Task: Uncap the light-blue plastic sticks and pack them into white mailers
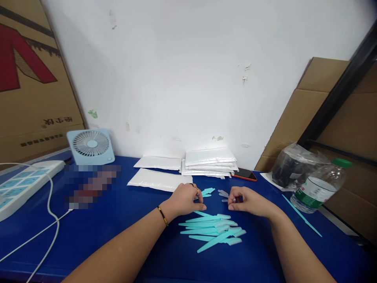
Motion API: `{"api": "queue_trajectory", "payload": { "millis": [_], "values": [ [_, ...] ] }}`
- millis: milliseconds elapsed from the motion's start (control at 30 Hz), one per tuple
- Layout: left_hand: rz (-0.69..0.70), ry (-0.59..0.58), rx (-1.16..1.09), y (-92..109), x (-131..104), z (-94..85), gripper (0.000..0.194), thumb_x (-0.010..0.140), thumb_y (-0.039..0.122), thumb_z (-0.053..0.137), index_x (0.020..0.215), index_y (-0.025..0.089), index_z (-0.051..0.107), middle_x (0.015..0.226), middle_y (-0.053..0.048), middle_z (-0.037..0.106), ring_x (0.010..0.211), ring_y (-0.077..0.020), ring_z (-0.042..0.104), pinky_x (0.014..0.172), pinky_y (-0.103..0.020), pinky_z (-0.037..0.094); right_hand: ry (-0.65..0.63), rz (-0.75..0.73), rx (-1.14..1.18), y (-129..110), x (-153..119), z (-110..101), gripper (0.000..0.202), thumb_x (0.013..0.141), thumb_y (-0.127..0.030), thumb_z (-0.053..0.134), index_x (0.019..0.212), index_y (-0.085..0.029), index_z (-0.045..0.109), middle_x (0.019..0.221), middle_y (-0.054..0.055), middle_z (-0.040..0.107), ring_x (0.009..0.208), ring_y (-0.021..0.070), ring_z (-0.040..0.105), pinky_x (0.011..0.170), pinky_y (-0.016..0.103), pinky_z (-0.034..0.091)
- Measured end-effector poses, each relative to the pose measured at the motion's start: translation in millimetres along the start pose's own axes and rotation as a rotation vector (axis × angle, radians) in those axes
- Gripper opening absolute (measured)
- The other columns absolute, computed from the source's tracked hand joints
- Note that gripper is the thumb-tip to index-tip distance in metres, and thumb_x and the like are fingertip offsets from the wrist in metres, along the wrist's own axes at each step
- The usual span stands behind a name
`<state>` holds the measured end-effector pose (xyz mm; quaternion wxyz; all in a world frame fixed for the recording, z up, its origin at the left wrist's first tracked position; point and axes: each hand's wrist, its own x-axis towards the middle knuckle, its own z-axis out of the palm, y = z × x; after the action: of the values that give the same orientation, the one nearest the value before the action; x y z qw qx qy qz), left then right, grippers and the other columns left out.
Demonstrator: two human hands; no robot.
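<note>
Turquoise plastic against a blue table (262,243): a loose heap of slim razors (222,236) just in front of both hands, pale heads mostly pointing right. Above the heap's far edge, left hand (184,198) with fingers curled and thumb reaching forward; cannot tell whether gripping anything. More turquoise pieces (208,192) right at those fingertips. Opposite, right hand (247,200) with thumb and fingertips drawn together beside a few clear caps (223,193); cannot tell whether pinching one.

Beyond the left hand, two flat white packets (159,180), and to their right a stack of similar packets (209,159), contents hidden in all. Just beside the stack, an orange-edged phone (246,174). Farther right, a clear plastic bag (312,157) around a dark container (284,171), inside not visible. Next to this, a transparent bottle (319,186), green-capped and upright, fill level too unclear to read. Near its base, a lone razor (303,216). At far left, a large printed cardboard box (38,98), interior out of sight.
</note>
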<state>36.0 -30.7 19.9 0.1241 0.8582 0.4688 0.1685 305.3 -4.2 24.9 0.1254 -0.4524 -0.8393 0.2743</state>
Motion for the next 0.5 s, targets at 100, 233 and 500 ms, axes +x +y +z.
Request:
{"api": "queue_trajectory", "payload": {
  "millis": [100,233,500],
  "values": [
    [0.052,-0.089,-0.019,9,-3,1.0,0.028,0.064,0.050,0.064,0.072,0.024,0.068,0.073,0.001,0.061,0.070,-0.0130,0.055,0.058,-0.022,0.035,-0.166,-0.057,0.032,-9,0,8,0.024,0.064,-0.041,0.069,0.074,-0.019,0.068,0.078,0.002,0.056,0.065,0.0136,0.051,0.058,0.024,0.040],
    [0.041,-0.173,-0.054,13,-4,3.7,0.023,0.066,0.045,0.063,0.072,0.023,0.069,0.070,0.001,0.063,0.066,-0.0118,0.055,0.055,-0.020,0.034,-0.213,-0.095,0.028,-12,2,14,0.018,0.070,-0.036,0.065,0.074,-0.018,0.066,0.078,0.002,0.055,0.066,0.0134,0.051,0.057,0.023,0.040],
    [-0.089,0.074,0.086,-4,3,-3.1,0.016,0.071,0.038,0.062,0.073,0.023,0.067,0.078,0.000,0.063,0.075,-0.0147,0.055,0.069,-0.025,0.035,0.172,0.012,-0.070,9,2,0,0.017,0.073,-0.035,0.059,0.073,-0.018,0.062,0.076,0.002,0.056,0.063,0.0125,0.048,0.058,0.024,0.039]
  ]
}}
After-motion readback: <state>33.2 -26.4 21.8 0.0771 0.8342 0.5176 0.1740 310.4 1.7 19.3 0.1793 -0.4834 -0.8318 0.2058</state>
